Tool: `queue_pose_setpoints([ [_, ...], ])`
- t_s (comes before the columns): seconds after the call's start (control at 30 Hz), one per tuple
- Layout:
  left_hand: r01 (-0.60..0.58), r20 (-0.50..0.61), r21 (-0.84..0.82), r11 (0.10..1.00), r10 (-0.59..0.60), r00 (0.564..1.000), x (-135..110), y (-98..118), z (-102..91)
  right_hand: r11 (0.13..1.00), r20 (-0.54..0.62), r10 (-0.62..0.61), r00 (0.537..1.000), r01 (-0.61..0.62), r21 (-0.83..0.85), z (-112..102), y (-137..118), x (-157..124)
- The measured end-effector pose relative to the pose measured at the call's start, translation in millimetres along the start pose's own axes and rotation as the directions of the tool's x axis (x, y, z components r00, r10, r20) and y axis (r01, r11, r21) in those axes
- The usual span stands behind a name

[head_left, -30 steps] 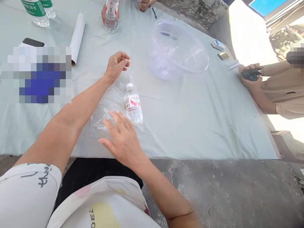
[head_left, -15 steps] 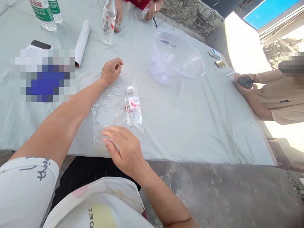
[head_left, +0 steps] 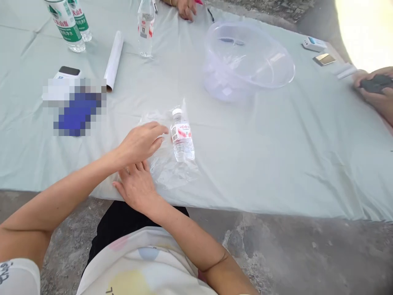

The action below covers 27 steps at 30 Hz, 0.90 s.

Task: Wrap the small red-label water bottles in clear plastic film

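Note:
A small water bottle [head_left: 181,137] with a white cap and a red-and-white label lies on its side, with a clear plastic bag [head_left: 172,174] spread around it; I cannot tell if it is inside the bag. Just left of the bottle, my left hand [head_left: 141,141] hovers over the bag, thumb and fingers apart, nothing seen in them. Below it, my right hand [head_left: 138,186] rests flat on the bag's left edge near the table's front, fingers stretched and partly hidden under the left hand.
A clear plastic basin [head_left: 229,88] stands beyond the bottle. At the back left are a paper roll [head_left: 114,61], green-labelled bottles [head_left: 69,28], another bottle [head_left: 145,32] and a blurred-out blue item [head_left: 76,114]. Other people's hands [head_left: 186,8] show at the far side and right.
My left hand has come back from the bag's far edge to beside the bottle. My right hand has gone down and left onto the bag. The view has shifted left.

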State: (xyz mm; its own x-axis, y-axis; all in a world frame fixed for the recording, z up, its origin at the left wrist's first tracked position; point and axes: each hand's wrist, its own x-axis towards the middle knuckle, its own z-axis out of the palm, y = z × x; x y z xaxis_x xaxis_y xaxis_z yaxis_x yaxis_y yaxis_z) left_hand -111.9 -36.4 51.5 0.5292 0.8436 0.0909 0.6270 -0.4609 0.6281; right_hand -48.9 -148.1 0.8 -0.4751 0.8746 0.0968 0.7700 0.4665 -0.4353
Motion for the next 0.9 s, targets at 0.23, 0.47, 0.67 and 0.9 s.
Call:
queue_pose_setpoints([
  [0.23, -0.068, -0.039, 0.122, 0.99, 0.073, 0.997, -13, -58, 23.2, 0.987, 0.051, -0.158, 0.986, 0.16, -0.03, -20, -4, -24],
  [0.47, -0.024, -0.155, 0.228, 0.973, 0.06, 0.986, -10, -65, 21.0, 0.899, -0.265, 0.188, 0.946, -0.057, 0.435, -92, 49, -51],
  [0.67, -0.077, -0.05, 0.335, 0.939, 0.1, 0.994, -20, -66, 12.6, 0.667, -0.45, 0.71, 0.542, -0.312, 0.676, -107, 141, -49],
  [0.9, -0.09, 0.111, 0.483, 0.871, 0.042, 0.993, -26, -71, 6.8, 0.566, -0.2, 0.707, 0.678, -0.373, 0.735, -77, 141, -27],
])
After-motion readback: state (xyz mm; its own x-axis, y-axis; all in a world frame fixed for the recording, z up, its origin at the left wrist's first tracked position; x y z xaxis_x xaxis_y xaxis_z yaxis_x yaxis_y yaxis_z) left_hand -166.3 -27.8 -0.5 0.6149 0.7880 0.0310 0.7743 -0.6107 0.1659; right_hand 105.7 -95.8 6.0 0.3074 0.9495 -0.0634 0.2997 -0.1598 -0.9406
